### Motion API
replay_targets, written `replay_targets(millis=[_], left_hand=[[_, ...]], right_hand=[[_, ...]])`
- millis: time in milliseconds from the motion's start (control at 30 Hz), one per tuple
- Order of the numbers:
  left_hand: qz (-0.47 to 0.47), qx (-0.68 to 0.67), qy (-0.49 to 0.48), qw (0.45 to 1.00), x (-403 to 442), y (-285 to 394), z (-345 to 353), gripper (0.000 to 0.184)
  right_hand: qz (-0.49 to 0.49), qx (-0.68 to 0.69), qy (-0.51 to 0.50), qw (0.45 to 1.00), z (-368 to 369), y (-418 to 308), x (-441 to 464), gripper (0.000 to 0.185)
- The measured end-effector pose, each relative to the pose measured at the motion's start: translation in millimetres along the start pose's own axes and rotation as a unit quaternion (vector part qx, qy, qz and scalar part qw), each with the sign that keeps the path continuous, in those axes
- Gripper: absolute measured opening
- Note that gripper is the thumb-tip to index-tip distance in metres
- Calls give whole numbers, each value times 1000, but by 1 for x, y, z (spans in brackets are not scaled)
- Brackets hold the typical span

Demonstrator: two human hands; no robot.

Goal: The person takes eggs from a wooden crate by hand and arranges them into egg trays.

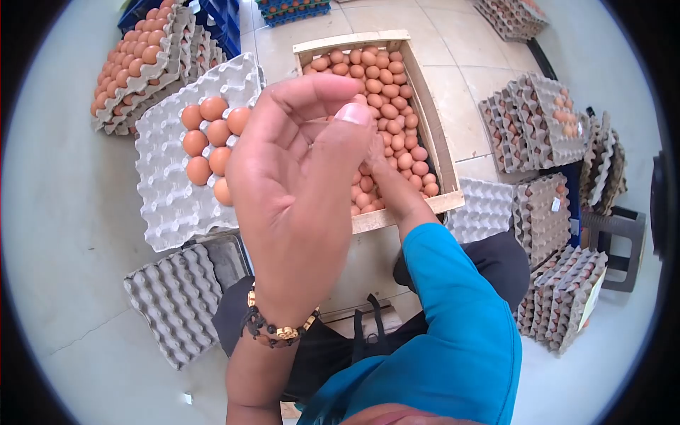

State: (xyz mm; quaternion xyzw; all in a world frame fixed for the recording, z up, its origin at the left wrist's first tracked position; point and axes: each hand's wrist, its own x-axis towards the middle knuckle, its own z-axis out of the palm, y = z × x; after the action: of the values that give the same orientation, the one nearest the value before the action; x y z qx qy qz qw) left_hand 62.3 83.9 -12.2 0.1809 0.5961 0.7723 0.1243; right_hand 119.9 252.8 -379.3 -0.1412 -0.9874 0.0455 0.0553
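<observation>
Raised close to the camera, my left hand (294,177) has its fingers loosely curled and the thumb apart from them, with no object seen in it. A beaded bracelet circles that wrist. Behind it, a grey egg tray (170,156) carries several brown eggs (218,132) at its right part, some of the tray hidden by the hand. My right hand (375,149) reaches into a wooden crate (433,120) full of brown eggs (389,91). Its fingers are mostly covered by my left hand, so what they hold cannot be seen.
Stacked trays of eggs (134,60) stand at the upper left beside a blue crate (223,25). An unfilled-looking grey tray (173,304) lies lower left. Several tray stacks (535,124) line the right side, near a dark grey stool-like object (623,248).
</observation>
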Motion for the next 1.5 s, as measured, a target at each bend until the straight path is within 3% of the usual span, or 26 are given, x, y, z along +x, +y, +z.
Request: replay_targets(millis=[333, 833, 933, 1133, 1233, 1333, 1367, 1500], left_hand=[[-22, 11, 4, 1000, -1, -6, 1, 24], [-21, 30, 1, 999, -2, -7, -1, 24], [-15, 33, 8, 999, 0, -6, -2, 24], [-15, 29, 17, 999, 2, -7, -9, 24], [-25, 30, 28, 999, 7, -7, -13, 22], [-46, 48, 32, 997, 16, -9, -21, 20], [-52, 57, 31, 997, 18, -11, -23, 20], [-44, 122, -38, 991, 27, -28, -29, 23]], right_hand=[[0, -10, 10, 1000, 6, 1, -9, 57], [9, -69, 11, 998, 54, 4, 114, 47], [27, -20, -1, 999, 105, 15, 126, 48], [44, 27, -60, 997, 57, 14, 128, 48], [101, 160, -179, 966, 5, 8, 127, 49], [130, 377, -130, 908, 31, 23, 140, 56], [134, 424, -168, 880, 27, 29, 147, 57], [71, 551, -359, 750, -101, 18, 149, 59]])
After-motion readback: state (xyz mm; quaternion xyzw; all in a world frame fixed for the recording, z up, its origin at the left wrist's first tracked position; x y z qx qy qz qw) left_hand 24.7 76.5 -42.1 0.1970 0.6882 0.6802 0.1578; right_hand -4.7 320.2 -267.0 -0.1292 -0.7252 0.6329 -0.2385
